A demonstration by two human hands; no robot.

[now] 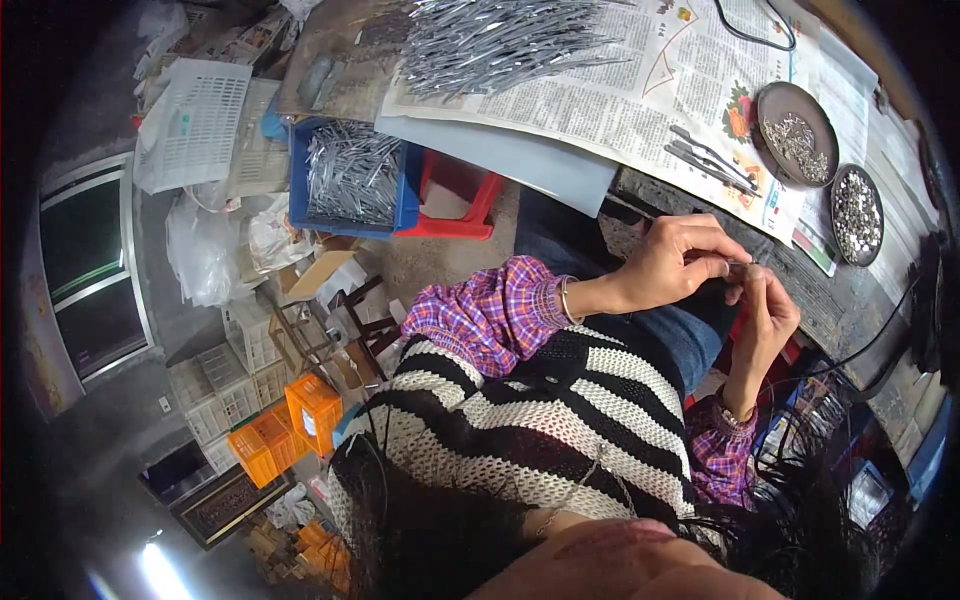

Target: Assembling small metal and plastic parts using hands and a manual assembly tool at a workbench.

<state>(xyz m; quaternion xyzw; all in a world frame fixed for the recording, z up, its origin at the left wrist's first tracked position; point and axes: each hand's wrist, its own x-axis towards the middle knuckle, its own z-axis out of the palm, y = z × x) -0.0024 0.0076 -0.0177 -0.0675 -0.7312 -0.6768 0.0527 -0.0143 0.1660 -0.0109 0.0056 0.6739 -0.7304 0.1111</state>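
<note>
My left hand (685, 262) and my right hand (766, 318) meet at the table's near edge. The fingertips of both are pinched close together over something small and thin, which the fingers mostly hide. Beyond them, a few slim dark and silver metal pieces (712, 160) lie on the newspaper (640, 120). A round dark dish (772, 108) with small shiny metal bits stands close by, and a second dark dish (860, 172) of silvery bits sits to its right. Farther back is a large heap of long, thin silver metal pieces (510, 45).
Left of the table, a blue bin (298, 190) full of similar thin metal pieces rests by a red stool (470, 225). White plastic baskets (205, 110), a plastic bag (195, 250) and orange crates (312, 412) are stacked at the left. A black cable (880, 350) runs along the right.
</note>
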